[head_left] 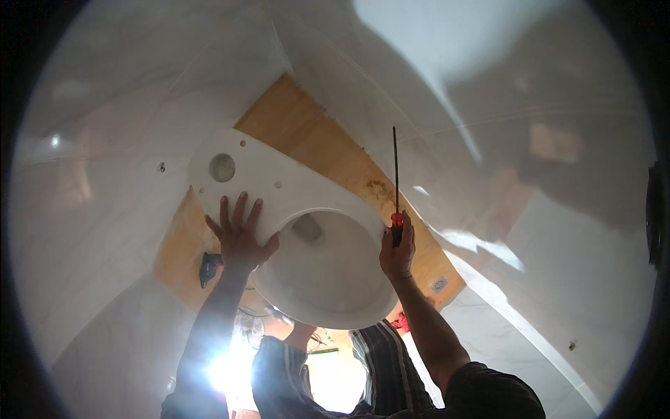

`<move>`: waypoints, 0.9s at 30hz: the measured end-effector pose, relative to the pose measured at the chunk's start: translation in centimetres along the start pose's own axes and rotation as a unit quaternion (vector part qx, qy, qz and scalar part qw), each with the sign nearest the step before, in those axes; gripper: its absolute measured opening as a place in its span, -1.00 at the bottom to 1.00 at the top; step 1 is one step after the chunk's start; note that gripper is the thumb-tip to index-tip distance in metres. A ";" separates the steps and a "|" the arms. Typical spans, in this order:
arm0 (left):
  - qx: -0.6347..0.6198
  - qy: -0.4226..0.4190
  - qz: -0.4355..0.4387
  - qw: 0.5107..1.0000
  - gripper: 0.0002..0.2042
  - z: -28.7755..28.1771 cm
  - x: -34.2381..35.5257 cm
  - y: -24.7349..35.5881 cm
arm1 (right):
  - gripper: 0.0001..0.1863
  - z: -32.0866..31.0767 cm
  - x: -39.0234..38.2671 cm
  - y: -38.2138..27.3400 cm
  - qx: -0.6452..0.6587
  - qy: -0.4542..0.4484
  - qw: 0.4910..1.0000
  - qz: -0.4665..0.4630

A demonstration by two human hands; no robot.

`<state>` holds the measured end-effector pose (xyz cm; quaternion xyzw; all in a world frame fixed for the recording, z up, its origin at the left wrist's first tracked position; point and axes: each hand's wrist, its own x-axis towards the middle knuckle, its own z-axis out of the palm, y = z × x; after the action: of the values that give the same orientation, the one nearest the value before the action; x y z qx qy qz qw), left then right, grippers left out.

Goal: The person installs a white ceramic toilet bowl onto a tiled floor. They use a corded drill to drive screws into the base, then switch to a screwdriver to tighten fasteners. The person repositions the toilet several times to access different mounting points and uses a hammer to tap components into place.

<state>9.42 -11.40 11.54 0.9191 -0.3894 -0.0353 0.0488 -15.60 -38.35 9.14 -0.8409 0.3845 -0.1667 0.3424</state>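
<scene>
A white toilet bowl [328,279] stands in the corner in front of me, with a round hole [222,167] and smaller holes in its flat rear part. My left hand [241,237] lies on that flat part, fingers spread, near the left side of the bowl's rim. In my right hand [396,258] is a long screwdriver [396,167] with a red and black handle. Its thin shaft points up and away from me. The right hand is beside the bowl's right edge; whether it touches the rim, I cannot tell.
A dark power drill [209,269] rests left of the bowl on the wood-coloured floor [328,143]. Pale, marbled wall panels [447,160] close in on both sides. Cables [252,311] and a red item [401,322] lie near my legs. A bright light glares at lower left.
</scene>
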 end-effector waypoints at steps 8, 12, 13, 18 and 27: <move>0.002 -0.015 -0.006 1.000 -0.14 0.4 0.2 0.2 | -0.36 0.4 0.0 -0.1 -0.043 -0.006 0.999 0.009; 0.010 -0.063 -0.026 0.998 -0.17 -0.2 1.1 0.2 | -0.37 0.3 0.6 -0.5 -0.044 -0.019 0.999 0.012; 0.009 -0.056 -0.026 0.998 -0.19 0.0 1.1 0.3 | -0.37 0.3 0.6 -0.3 -0.049 -0.023 0.998 0.016; 0.036 -0.036 0.005 0.999 -0.21 0.8 1.4 0.5 | -0.37 -0.7 1.2 0.4 -0.036 -0.058 0.997 0.041; 0.055 0.018 0.079 0.995 -0.17 1.3 1.8 0.2 | -0.47 -1.8 11.8 3.0 0.073 -0.259 0.933 0.239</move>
<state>10.36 -12.92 10.25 0.8874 -0.4610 0.0071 0.0080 -10.56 -49.52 8.56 -0.7106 0.4591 0.1156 0.5205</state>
